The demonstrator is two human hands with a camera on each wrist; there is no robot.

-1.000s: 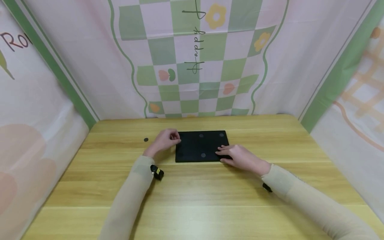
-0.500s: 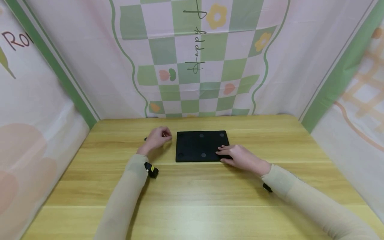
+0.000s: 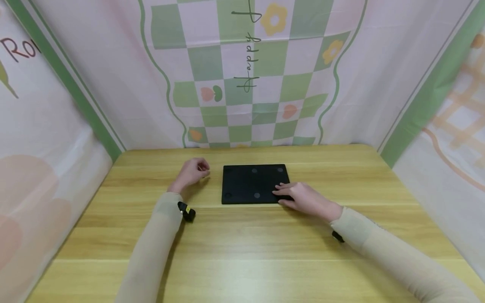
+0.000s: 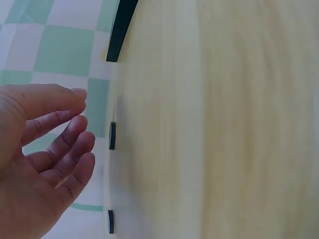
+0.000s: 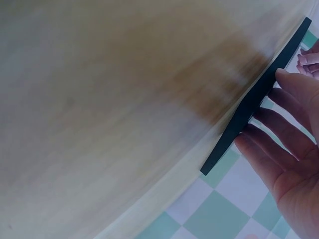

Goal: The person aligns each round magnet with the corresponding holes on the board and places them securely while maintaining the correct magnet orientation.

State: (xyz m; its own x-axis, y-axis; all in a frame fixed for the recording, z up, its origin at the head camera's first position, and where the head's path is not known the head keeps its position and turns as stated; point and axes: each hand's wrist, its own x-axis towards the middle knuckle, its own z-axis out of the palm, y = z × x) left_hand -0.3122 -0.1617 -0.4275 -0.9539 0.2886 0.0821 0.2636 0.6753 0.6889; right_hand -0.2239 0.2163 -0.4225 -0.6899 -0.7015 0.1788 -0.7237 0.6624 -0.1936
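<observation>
- A flat black rectangular slab [image 3: 242, 183] lies on the worktop [image 3: 246, 248] between the two hands, its near right corner under the right one.
- Round spots [image 3: 254, 171] show on its upper face: two along the far side from the hands, two along the near side; the fingers on the right may cover part of the pattern.
- The right hand [image 3: 303, 198] rests on the slab, fingers extended and slightly parted, fingertips touching the upper face and thumb tip at the near edge; it touches without wrapping round it.
- The left hand [image 3: 190, 172] is raised just left of the slab, apart from it, fingers loosely bent and parted, thumb tip near the forefinger; whether those two meet is hidden, and nothing shows in its hold.
- Two small dark discs [image 4: 112, 135] lie on the worktop by the left hand, seen nearly edge-on from that wrist; from the head view the hand hides them.
- Beige sleeves [image 3: 151, 248] reach both wrists, each carrying a small black camera [image 3: 186, 211] at the cuff.
- Beyond the hands hangs a green-and-white checked cloth [image 3: 267, 90] with flowers and "Happy" lettering.
</observation>
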